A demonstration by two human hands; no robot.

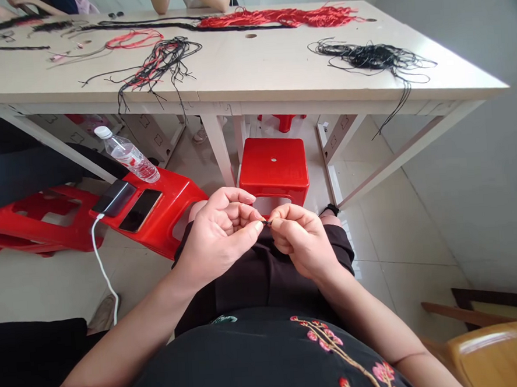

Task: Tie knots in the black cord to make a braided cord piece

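Above my lap, my left hand [213,237] and my right hand [302,237] meet fingertip to fingertip. Between them is a tiny dark piece [266,222], which looks like black cord; most of it is hidden by the fingers. Thumb and index finger of the left hand pinch one end, while its other fingers are loosely curled. The right hand pinches the other end with its fingers folded in. On the table beyond lie a tangled bundle of black cords [375,57] and a mixed black and red bundle [158,62].
A pale table [251,71] spans the front, with long red cords [278,18] at its back. One red stool [274,157] stands under it. At left, another stool [175,190] carries a water bottle [129,154], a phone [141,210] and a black box [115,196] with a white cable.
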